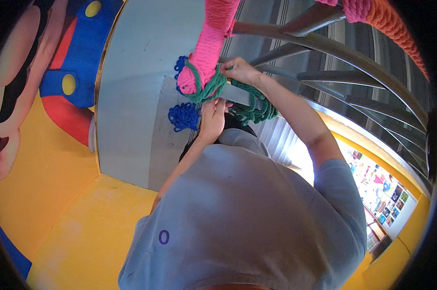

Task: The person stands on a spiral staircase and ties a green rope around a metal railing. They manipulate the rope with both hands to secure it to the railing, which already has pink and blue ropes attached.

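A post wrapped in pink cord (209,46) comes down from the top middle. Thick green cord (212,88) loops loosely around its lower end, over the pink turns. My right hand (241,71) is closed at the right side of the post, fingertips pinching the green cord. Just below the loops, my left hand (212,118) is closed against the green cord; its fingertips are partly hidden. A skein of green cord (257,110) hangs in loose coils under my right forearm. Bundles of blue cord (184,117) lie left of my left hand and behind the post.
Curved metal railings (334,48) cross the upper right, one wrapped in orange and pink cord (390,29). Grey ridged metal steps (271,48) show behind them. A pale grey panel (129,96) stands left, beside a yellow wall (63,159) with a painted cartoon figure (75,58).
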A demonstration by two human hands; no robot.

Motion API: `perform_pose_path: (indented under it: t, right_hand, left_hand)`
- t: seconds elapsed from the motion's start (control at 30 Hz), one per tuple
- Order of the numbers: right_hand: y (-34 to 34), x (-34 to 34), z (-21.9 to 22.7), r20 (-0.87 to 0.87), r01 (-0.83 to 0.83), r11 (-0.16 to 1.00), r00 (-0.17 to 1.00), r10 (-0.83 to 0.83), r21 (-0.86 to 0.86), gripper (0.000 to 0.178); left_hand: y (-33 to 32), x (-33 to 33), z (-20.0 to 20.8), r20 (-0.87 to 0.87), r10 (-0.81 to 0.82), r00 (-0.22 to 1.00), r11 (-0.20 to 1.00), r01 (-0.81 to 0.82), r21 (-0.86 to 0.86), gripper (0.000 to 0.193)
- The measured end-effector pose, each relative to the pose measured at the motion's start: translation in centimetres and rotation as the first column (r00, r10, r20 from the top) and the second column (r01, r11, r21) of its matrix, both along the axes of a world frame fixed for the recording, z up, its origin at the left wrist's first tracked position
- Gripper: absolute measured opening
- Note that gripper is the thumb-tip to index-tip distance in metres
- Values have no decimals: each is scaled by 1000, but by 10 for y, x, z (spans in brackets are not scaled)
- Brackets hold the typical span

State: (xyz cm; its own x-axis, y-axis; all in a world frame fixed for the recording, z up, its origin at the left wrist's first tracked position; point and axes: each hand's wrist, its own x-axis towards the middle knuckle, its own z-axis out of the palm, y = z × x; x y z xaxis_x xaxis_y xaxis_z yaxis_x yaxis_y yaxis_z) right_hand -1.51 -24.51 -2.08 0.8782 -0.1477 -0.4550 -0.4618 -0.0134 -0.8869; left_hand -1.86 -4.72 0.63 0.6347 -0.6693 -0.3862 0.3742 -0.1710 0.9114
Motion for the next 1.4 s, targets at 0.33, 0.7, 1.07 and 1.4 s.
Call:
perform_pose_path:
  t: [0.33,0.7,1.07,1.4]
  right_hand:
    - [-3,-5,7,128,220,854,975,-181,-471,35]
    - [-1,-5,14,379,449,651,889,-257,-612,34]
    - [0,-14,42,443,587,601,808,-389,-543,45]
    - [15,-9,72,644,778,567,584,-493,-271,37]
  left_hand:
    - [33,13,41,33,333,942,933,-324,-157,12]
    - [42,33,20,946,48,322,980,-198,17,13]
    - [44,39,8,914,134,384,989,-116,-97,12]
    - [42,48,21,950,115,290,992,-84,-94,15]
